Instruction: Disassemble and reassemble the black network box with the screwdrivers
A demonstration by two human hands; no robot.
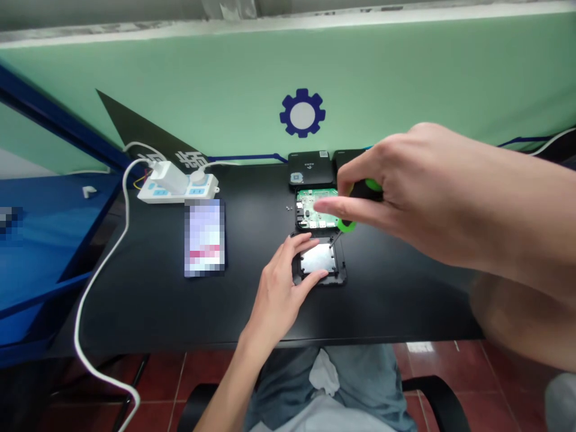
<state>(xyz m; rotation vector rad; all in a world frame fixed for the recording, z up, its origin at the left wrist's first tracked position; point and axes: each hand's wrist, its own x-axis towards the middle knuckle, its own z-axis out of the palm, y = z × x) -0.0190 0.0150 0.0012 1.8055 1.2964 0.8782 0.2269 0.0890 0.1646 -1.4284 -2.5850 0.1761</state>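
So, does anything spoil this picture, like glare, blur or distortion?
All in the head view: the silver metal plate shines nearly white; the black tabletop shows a faint sheen; the pale lavender rectangular screen is hidden by coarse pixel blocks; the bare right hand looms large, probably from closeness and a wide lens.

Saw green on the circuit board (320, 218), silvery grey on the metal plate (317, 259), plain black on the cover (341, 277) and table (157, 306), bright green with black on the screwdriver (346, 225).
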